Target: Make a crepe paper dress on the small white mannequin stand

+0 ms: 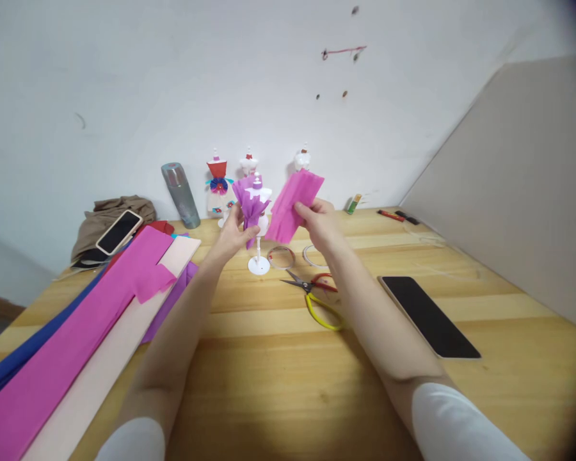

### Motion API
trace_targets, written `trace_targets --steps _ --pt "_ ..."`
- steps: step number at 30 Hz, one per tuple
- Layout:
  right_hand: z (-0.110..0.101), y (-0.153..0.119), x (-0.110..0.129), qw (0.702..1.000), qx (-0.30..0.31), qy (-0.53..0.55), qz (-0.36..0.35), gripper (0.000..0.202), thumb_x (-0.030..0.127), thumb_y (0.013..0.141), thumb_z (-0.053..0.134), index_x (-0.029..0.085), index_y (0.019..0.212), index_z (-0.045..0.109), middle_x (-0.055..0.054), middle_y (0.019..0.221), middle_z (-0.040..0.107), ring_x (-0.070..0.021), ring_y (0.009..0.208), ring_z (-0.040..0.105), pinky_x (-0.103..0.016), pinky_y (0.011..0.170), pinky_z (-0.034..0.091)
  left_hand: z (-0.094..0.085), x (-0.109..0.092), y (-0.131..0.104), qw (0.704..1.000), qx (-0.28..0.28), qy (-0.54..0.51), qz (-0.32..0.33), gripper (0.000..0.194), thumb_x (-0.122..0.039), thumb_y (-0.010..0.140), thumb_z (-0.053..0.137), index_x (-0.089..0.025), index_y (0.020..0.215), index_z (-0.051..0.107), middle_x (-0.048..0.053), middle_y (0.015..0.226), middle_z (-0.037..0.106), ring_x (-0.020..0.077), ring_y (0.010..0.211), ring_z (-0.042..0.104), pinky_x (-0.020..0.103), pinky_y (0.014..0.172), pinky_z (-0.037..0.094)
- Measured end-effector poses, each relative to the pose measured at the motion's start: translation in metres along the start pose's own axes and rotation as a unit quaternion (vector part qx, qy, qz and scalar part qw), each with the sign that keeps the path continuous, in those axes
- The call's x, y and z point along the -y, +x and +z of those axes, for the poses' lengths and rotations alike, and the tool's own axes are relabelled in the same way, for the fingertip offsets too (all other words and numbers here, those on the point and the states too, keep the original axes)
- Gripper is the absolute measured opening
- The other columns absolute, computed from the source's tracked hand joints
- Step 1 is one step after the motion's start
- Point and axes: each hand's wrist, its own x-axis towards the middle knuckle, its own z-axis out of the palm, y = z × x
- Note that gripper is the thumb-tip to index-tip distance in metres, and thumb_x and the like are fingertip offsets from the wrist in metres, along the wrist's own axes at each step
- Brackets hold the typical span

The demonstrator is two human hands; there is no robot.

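Observation:
A small white dress-form mannequin [258,264] stands upright on its round base in front of me, with gathered purple crepe paper [253,206] at its upper body. My left hand [235,232] is closed on that purple paper at the mannequin's left side; some fingers are hidden behind it. To the right, my right hand [320,221] pinches a folded piece of pink crepe paper [295,203] between thumb and fingers, raised above the table and just apart from the mannequin. Scissors [310,286] with red and yellow handles lie open below the right hand.
Long crepe strips, including a pink strip [91,326], cover the table's left side. Behind stand a dressed mannequin [217,182], other mannequins and a leaning grey bottle [181,197]. A wire ring [281,257] lies near the scissors. A dark flat tablet-like object [429,317] lies at right.

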Motion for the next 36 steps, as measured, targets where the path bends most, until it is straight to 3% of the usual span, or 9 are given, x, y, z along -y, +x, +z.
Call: trace_targets --steps 4,7,10,12,15,17,21,25,36 --pt "-0.013 -0.026 0.024 0.955 0.274 -0.073 0.091 0.029 0.044 0.071 0.079 0.018 0.082 0.074 -0.003 0.077 0.073 -0.0185 0.069 0.066 -0.031 0.064 0.054 0.001 -0.005 0.004 0.993 0.027 -0.1 -0.051 0.072 -0.067 0.058 0.086 -0.021 0.106 0.058 0.014 0.113 0.072 0.0286 0.111 0.07 0.039 0.096 0.056" --pt "-0.002 -0.056 0.021 0.851 0.49 -0.145 0.118 0.026 0.042 0.08 0.072 0.016 0.078 0.073 0.001 0.069 0.069 -0.0137 0.061 0.062 -0.024 0.056 0.049 0.001 -0.009 0.005 0.989 0.043 -0.117 -0.077 0.067 -0.061 0.061 0.087 -0.022 0.109 0.06 0.014 0.115 0.072 0.0281 0.111 0.07 0.041 0.096 0.055" --pt "0.016 -0.087 0.011 0.77 0.585 -0.246 0.064 0.025 0.03 0.087 0.064 0.017 0.066 0.067 0.004 0.059 0.06 -0.0102 0.054 0.053 -0.022 0.054 0.042 0.004 -0.01 0.003 0.989 0.043 -0.105 -0.092 0.057 -0.055 0.062 0.087 -0.021 0.103 0.065 0.013 0.108 0.074 0.0271 0.102 0.071 0.043 0.094 0.055" --pt "0.021 -0.101 0.01 0.775 0.549 -0.314 -0.001 0.011 0.024 0.087 0.066 0.018 0.086 0.075 -0.001 0.078 0.071 -0.0144 0.07 0.063 -0.025 0.066 0.048 0.006 -0.01 0.002 0.991 0.033 -0.094 -0.094 0.049 -0.052 0.063 0.087 -0.021 0.096 0.067 0.011 0.101 0.075 0.0261 0.096 0.071 0.042 0.091 0.055" --pt "0.009 -0.113 0.015 0.805 0.43 -0.405 -0.063 0.032 0.023 0.088 0.067 0.018 0.119 0.073 -0.012 0.118 0.073 -0.0245 0.106 0.068 -0.034 0.091 0.051 0.008 -0.008 0.002 0.992 0.006 -0.087 -0.095 0.044 -0.048 0.065 0.085 -0.02 0.094 0.069 0.009 0.097 0.075 0.0248 0.093 0.071 0.039 0.089 0.055" --pt "-0.011 -0.118 0.015 0.784 0.382 -0.487 -0.047 0.04 0.021 0.09 0.061 0.02 0.129 0.069 -0.013 0.12 0.072 -0.0266 0.107 0.068 -0.036 0.091 0.052 0.008 -0.007 0.002 0.991 -0.031 -0.08 -0.1 0.044 -0.048 0.064 0.086 -0.02 0.093 0.07 0.008 0.094 0.075 0.0232 0.09 0.071 0.037 0.086 0.055" --pt "-0.057 -0.132 -0.001 0.723 0.309 -0.618 -0.014 0.044 0.01 0.088 0.052 0.015 0.128 0.069 -0.017 0.117 0.069 -0.0285 0.103 0.069 -0.04 0.091 0.053 0.006 -0.011 0.003 0.988 -0.078 -0.074 -0.113 0.044 -0.053 0.06 0.086 -0.02 0.082 0.069 0.004 0.079 0.072 0.0185 0.072 0.066 0.032 0.072 0.055" --pt "-0.082 -0.146 -0.019 0.746 0.295 -0.596 -0.044 0.044 0.005 0.082 0.055 0.02 0.121 0.072 -0.015 0.134 0.064 -0.028 0.124 0.06 -0.039 0.101 0.05 0.004 -0.019 0.003 0.985 -0.092 -0.086 -0.118 0.044 -0.056 0.057 0.088 -0.022 0.073 0.066 0.002 0.07 0.07 0.0163 0.063 0.062 0.03 0.063 0.053" --pt "-0.075 -0.137 -0.014 0.724 0.283 -0.63 0.004 0.045 0.02 0.094 0.054 0.013 0.138 0.062 -0.021 0.136 0.064 -0.0332 0.12 0.064 -0.044 0.102 0.05 0.004 -0.055 -0.006 0.969 0.051 -0.15 -0.189 0.037 -0.052 0.063 0.088 -0.021 0.069 0.07 0.004 0.069 0.069 0.0158 0.061 0.062 0.03 0.058 0.05"
